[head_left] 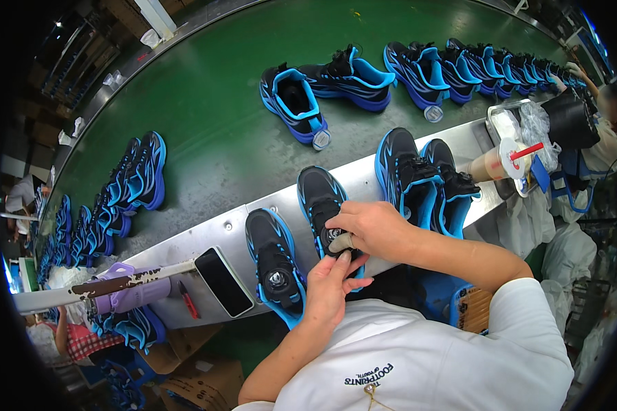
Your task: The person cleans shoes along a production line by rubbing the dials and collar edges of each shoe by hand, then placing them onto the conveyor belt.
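The right hand (371, 229) pinched the shoe's (324, 205) dial; left hand (332, 286) fingers touched just below, seemingly ungripping. The shoe pointed away along the bench (363, 179).

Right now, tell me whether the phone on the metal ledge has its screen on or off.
Off: the phone lies flat, face up on the metal ledge, its screen plain black.

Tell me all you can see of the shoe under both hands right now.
The shoe is a black sneaker with bright blue streaks and sole edge, of mesh-like fabric, with a round dial fastener. It lies sole-down on the metal ledge beside the green belt, toe pointing away. The right hand covers the dial; the left hand touches its heel end.
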A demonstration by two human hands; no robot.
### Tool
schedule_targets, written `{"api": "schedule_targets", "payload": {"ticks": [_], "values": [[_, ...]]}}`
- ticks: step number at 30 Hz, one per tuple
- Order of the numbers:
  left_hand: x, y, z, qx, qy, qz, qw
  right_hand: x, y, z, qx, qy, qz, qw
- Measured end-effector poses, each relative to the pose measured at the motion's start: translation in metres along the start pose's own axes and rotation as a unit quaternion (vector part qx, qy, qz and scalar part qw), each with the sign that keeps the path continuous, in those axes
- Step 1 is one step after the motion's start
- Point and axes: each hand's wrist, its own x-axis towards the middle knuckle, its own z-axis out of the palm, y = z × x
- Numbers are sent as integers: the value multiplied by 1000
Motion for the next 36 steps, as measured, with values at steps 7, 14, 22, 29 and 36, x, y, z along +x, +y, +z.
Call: {"api": "schedule_targets", "payload": {"ticks": [7, 14, 22, 29, 36], "values": [[-1, -1, 2, 11, 4, -1, 1000, 6, 12, -5, 94, -9, -69, 993], [-31, 32, 4, 27, -57, -31, 998, 2, 18, -8, 38, 25, -29, 999], [-32, 41, -73, 578, 139, 363, 717, 42, 0, -2, 79, 48, 4, 996], [-37, 42, -77, 567, 188, 357, 719, 105, -18, 63, -84, -76, -16, 993], [-40, 44, -87, 513, 115, 314, 790, 133, -28, 95, -85, -173, 41, 980]]}}
